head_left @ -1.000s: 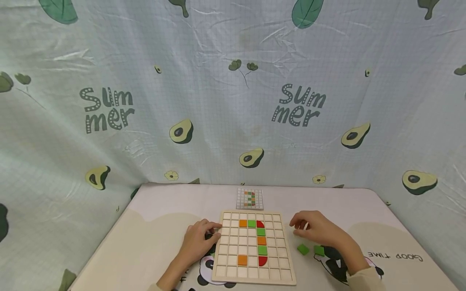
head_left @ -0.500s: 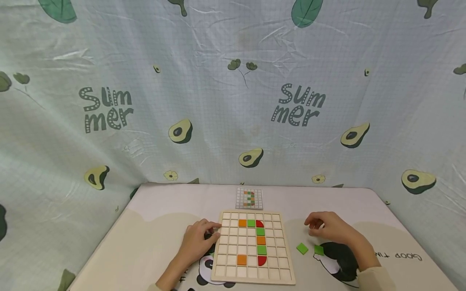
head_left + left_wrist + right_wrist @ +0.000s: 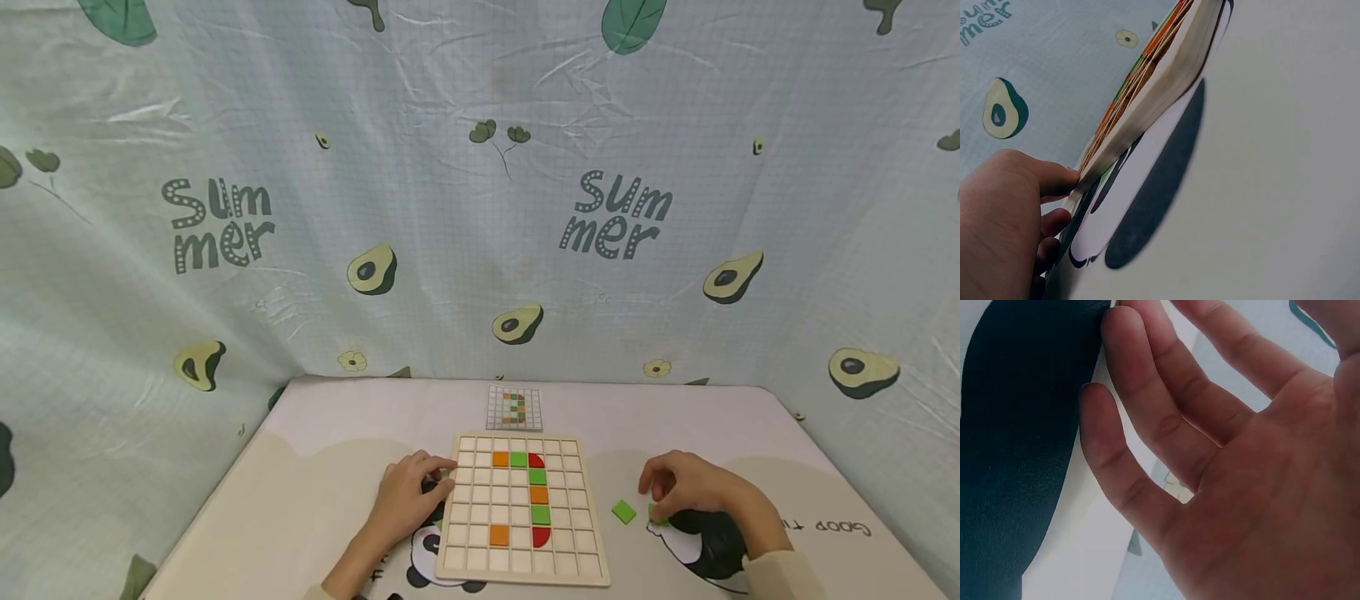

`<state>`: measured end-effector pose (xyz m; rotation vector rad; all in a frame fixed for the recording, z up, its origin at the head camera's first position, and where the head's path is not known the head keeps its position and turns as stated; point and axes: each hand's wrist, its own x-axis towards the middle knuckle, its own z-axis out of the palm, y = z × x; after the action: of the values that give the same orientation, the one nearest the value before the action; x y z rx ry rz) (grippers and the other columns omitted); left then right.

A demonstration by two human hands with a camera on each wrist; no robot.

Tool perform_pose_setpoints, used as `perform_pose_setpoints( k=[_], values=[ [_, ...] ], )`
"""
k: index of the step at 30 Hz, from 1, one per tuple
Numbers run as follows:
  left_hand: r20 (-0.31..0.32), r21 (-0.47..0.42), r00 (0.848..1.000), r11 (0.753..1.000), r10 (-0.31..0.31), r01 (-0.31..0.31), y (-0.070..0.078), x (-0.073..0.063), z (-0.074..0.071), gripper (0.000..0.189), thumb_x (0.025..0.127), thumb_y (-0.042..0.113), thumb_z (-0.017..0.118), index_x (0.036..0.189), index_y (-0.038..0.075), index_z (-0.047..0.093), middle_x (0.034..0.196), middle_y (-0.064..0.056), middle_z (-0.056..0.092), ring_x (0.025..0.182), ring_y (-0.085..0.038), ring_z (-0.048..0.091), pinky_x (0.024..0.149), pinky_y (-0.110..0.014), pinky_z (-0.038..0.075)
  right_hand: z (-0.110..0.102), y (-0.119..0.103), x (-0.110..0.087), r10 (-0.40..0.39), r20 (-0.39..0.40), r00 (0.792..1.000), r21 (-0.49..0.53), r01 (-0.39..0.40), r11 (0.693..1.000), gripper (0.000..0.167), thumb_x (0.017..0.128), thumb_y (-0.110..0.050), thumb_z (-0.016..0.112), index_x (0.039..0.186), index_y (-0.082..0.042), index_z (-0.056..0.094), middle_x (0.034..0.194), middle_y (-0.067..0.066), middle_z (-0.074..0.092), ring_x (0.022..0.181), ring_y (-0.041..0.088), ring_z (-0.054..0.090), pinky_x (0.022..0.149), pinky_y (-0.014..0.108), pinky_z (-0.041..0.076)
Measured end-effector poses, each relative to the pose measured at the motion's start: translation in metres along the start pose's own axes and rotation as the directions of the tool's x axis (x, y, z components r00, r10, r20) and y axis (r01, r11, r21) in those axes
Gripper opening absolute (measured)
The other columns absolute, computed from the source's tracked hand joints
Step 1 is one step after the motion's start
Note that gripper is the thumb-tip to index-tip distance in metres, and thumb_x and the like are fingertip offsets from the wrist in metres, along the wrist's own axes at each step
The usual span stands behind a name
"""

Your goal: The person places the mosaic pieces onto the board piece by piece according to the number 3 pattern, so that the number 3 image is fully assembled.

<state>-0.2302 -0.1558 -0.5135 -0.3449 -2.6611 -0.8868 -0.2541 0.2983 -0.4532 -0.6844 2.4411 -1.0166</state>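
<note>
A wooden grid board [image 3: 525,580] holds several orange, green and red tiles; one orange tile [image 3: 499,535] sits apart near the lower left. My left hand [image 3: 406,497] touches the board's left edge with its fingertips. In the left wrist view a finger of it meets the board's pale side [image 3: 1166,94]. At the right, my right hand [image 3: 697,483] reaches down with bent, parted fingers over a green tile [image 3: 659,516], which the thumb partly covers. Whether the thumb presses it is hard to tell. Another green tile [image 3: 623,512] lies just left of that hand.
Behind the board lies a printed pattern card [image 3: 513,408] with a coloured grid. The table cover [image 3: 337,467] carries panda drawings, and a hanging cloth [image 3: 450,208] with avocado prints rises at the back and both sides.
My right hand has moved away from the board to the right, then down toward the green tile farther right. The left hand stays at the board's edge.
</note>
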Motion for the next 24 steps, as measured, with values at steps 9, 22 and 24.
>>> perform_pose_setpoints(
  k=[9,22,24],
  values=[
    [-0.008,0.001,1.0,1.0,0.001,-0.001,0.001,0.0,-0.001,0.016,0.089,0.027,0.077,0.105,0.027,0.08,0.079,0.016,0.058,0.077,-0.001,0.05,0.072,-0.029,0.032,0.004,-0.01,-0.001,0.102,0.048,0.994,0.058,-0.105,0.993,0.039,0.07,0.002,0.088,0.102,-0.002,0.066,0.082,0.007,0.056,0.074,0.019,0.051,0.062,0.028,0.042],
    [-0.006,0.007,1.0,1.0,0.0,0.0,0.0,0.0,0.0,0.017,0.089,0.028,0.077,0.106,0.027,0.08,0.079,0.016,0.058,0.076,-0.001,0.05,0.072,-0.029,0.032,0.006,-0.008,0.001,0.069,-0.009,0.998,-0.045,-0.07,0.997,0.036,0.069,0.009,0.078,0.1,-0.006,0.067,0.083,0.006,0.057,0.075,0.016,0.05,0.062,0.028,0.043],
    [-0.008,0.006,1.0,1.0,0.001,-0.001,0.0,0.0,0.0,0.017,0.089,0.028,0.077,0.106,0.028,0.079,0.079,0.017,0.058,0.077,-0.001,0.051,0.073,-0.029,0.032,0.007,-0.006,0.002,0.045,-0.032,0.998,-0.077,-0.048,0.996,0.035,0.069,0.008,0.077,0.099,-0.007,0.067,0.083,0.005,0.058,0.075,0.013,0.051,0.063,0.027,0.044]
  ],
)
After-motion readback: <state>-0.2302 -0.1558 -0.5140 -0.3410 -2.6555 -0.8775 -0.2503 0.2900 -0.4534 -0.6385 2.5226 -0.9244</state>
